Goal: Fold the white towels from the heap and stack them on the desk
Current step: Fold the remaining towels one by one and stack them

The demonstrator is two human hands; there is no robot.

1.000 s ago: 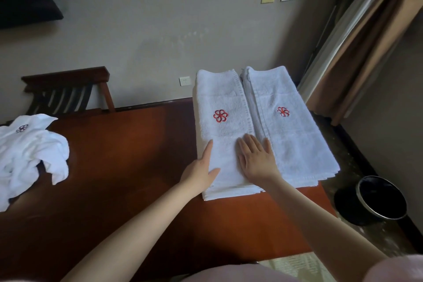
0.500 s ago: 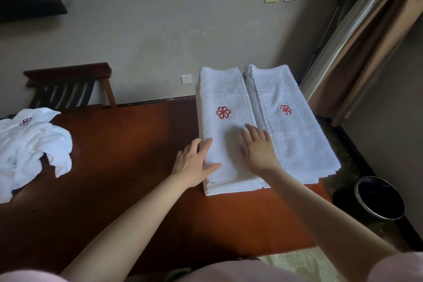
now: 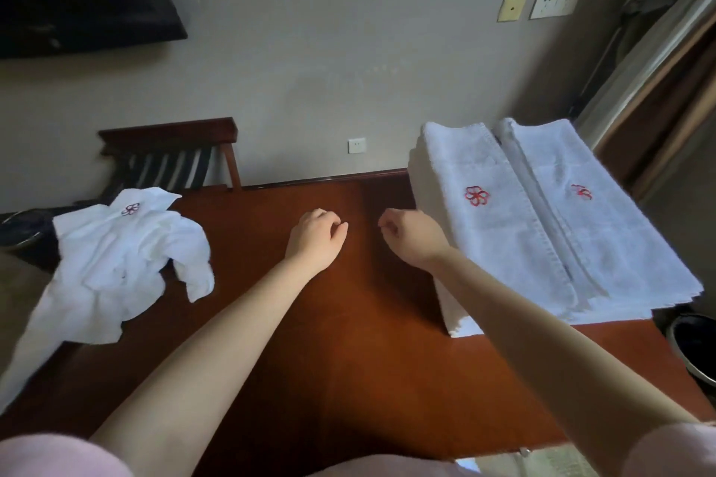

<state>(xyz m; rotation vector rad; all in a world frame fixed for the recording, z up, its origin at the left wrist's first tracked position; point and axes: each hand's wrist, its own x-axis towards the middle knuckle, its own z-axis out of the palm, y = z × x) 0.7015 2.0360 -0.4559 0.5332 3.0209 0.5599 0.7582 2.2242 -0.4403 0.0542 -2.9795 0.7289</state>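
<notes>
Both hands empty, fingers loosely curled: left hand (image 3: 315, 234) and right hand (image 3: 412, 238) over mid-desk (image 3: 348, 341). Folded towel stacks (image 3: 523, 228) at desk's right end; towel heap (image 3: 124, 256) at its left.

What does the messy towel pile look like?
The crumpled towel heap is soft-looking white cloth, bunched in folds, with a dark red flower stitched near its far end. It lies on the left of the desk, and one end trails toward the near left edge. The left hand and right hand are apart from it.
</notes>
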